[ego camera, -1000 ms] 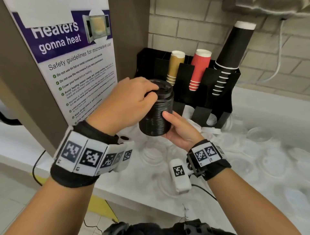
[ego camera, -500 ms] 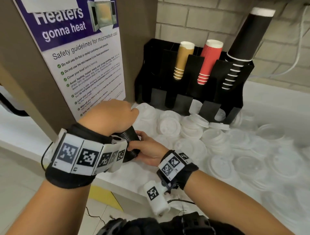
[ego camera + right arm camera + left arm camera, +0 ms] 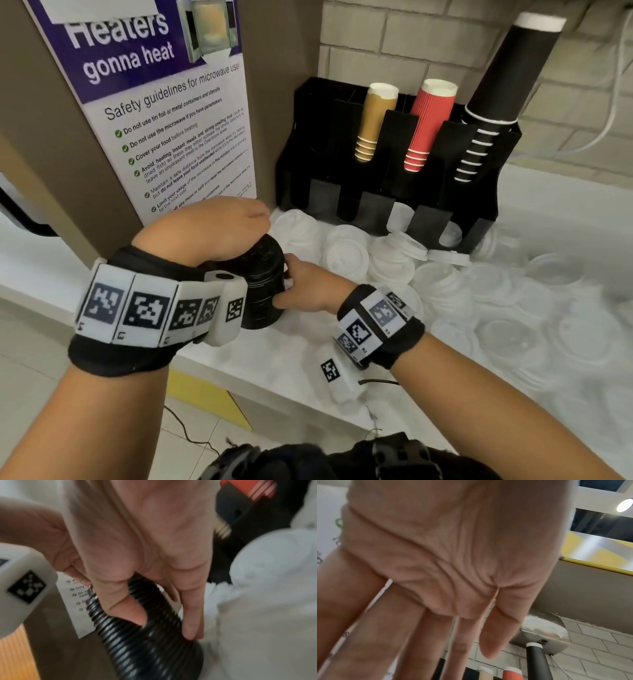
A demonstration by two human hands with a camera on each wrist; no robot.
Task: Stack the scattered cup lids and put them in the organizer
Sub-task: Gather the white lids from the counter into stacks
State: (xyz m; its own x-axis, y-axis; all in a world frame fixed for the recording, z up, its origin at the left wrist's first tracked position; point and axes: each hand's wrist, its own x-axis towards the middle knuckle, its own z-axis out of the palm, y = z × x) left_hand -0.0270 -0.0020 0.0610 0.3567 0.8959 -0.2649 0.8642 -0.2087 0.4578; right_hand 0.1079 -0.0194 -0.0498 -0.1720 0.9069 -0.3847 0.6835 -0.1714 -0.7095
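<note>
Down at the counter's near edge, the right hand grips the side of a tall ribbed stack of black plastic cup lids; in the right wrist view its thumb and fingers curl round the ridged rims. The left hand rests on top of the same stack, palm down. In the left wrist view its fingers run out fairly straight, but the stack is not in that picture, so I cannot tell how firmly it holds.

The stack stands upright on the white countertop, just beside a brown panel bearing a purple-and-white microwave safety poster.

Beyond the hands, scattered white plastic cup lids lie in loose heaps, and clear plastic lids spread away to the right. Behind them, against the pale brick wall, stands a black compartmented organizer holding upside-down stacks of tan paper cups, red ribbed paper cups and tall black paper cups. A few white lids sit in its lower front slots.
</note>
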